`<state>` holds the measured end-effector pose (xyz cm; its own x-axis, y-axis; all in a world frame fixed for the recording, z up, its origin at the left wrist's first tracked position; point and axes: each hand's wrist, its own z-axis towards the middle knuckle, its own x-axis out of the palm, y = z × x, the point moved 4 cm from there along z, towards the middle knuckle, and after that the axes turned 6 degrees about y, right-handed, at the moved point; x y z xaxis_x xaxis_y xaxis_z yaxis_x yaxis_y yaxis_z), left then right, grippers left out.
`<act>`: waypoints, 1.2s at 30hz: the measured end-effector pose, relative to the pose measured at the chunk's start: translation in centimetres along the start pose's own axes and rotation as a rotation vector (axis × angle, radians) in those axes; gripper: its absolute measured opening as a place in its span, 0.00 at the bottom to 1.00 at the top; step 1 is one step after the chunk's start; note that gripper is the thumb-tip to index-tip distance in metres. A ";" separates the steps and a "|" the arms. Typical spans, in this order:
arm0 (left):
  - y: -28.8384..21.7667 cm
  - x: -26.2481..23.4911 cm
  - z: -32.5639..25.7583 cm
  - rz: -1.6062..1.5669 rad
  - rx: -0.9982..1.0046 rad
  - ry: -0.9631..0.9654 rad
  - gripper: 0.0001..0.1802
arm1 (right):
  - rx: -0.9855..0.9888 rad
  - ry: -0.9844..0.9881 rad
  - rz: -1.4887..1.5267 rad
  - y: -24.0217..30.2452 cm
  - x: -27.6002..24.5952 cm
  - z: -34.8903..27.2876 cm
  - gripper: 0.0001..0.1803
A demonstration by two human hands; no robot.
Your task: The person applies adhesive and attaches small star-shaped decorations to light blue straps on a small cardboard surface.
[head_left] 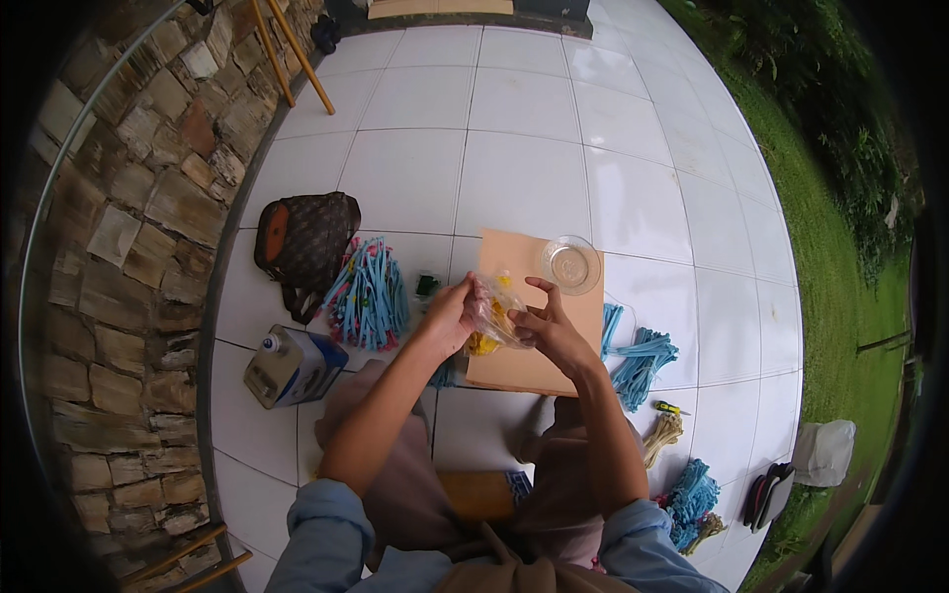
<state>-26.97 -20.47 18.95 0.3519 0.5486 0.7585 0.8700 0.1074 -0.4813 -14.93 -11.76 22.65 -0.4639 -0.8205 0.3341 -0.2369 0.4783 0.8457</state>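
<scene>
Clear plastic bag (491, 314), small, crumpled, holding yellow pieces: held in the air between both hands, above the near left part of a tan cardboard sheet (539, 368) that lies flat on the white tiled floor (514, 178).

Left hand (450, 316): fingers curled and pressed together on the bag's left edge, pinching the plastic near its top.

Right hand (549, 321): thumb and forefinger closed on the bag's right side; the remaining fingers spread loosely, arched above it (how firmly they press cannot be told).

Glass dish (570, 264): round, clear, shallow, resting on the far right corner of the cardboard, just beyond the right hand.

Bundle of blue strips (368, 295), with some pink among them: on the floor to the left of the cardboard, near the left hand.

Second blue bundle (638, 361): on the floor touching the cardboard's right edge.

Brown patterned bag (304, 237): beyond the left bundle, close to the stone wall (129, 247).

Blue and white box-shaped device (292, 366): on the floor beside the person's left knee.

Further bundles, tan (664, 435) and blue (692, 494): near the right knee.

Grass (840, 326): borders the tiles on the right.
</scene>
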 end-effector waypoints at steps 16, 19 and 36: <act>-0.3 -1.6 6.9 1.413 0.743 -0.283 0.30 | -0.690 -0.592 -0.930 -0.8 -4.7 7.2 0.31; -2.6 3.4 4.2 1.567 1.019 -0.082 0.25 | -0.790 -0.604 -0.927 2.5 -2.5 5.0 0.28; 1.2 -0.3 6.5 1.718 0.340 -0.126 0.18 | -0.403 -0.548 -1.453 -1.9 -3.8 10.7 0.32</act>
<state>-28.27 -15.13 15.24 0.6713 0.2692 -0.6906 -0.5360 -0.4672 -0.7032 -21.84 -6.18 15.29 -0.3134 -0.2363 -0.9197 -0.5400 -0.7524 0.3773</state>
